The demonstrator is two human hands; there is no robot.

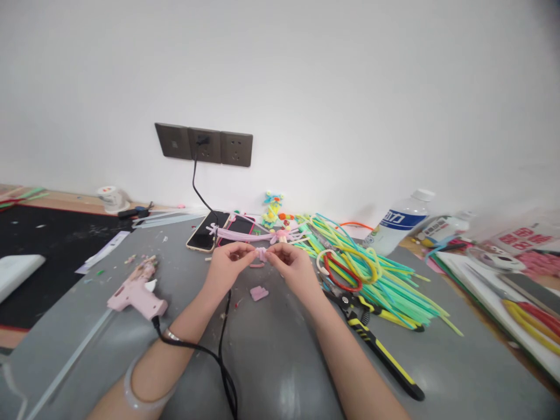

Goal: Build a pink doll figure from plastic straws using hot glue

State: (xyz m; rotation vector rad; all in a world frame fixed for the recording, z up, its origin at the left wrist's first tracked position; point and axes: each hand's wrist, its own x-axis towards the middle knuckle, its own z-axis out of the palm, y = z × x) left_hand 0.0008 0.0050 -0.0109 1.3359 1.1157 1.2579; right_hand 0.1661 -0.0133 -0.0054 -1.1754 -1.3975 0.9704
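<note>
Between my two hands is a small bent piece of lilac pipe cleaner [261,254]. The fingertips of my left hand [231,262] pinch its left side, and those of my right hand [291,265] pinch its right side. Below them, on the grey table mat [271,356], lies a folded lilac pipe cleaner piece [259,293]. Just beyond my fingers is a bundle of long lilac pipe cleaners [245,234]. A small yellow and blue pipe cleaner figure [273,209] stands by the wall.
Left lies a pink glue gun [137,294], its black cord [225,361] running past my left wrist. Two phones [207,231] lie behind my hands. Right are green and yellow pipe cleaners [394,280], yellow-black pliers [380,350], a tilted bottle [400,221] and scissors [531,321].
</note>
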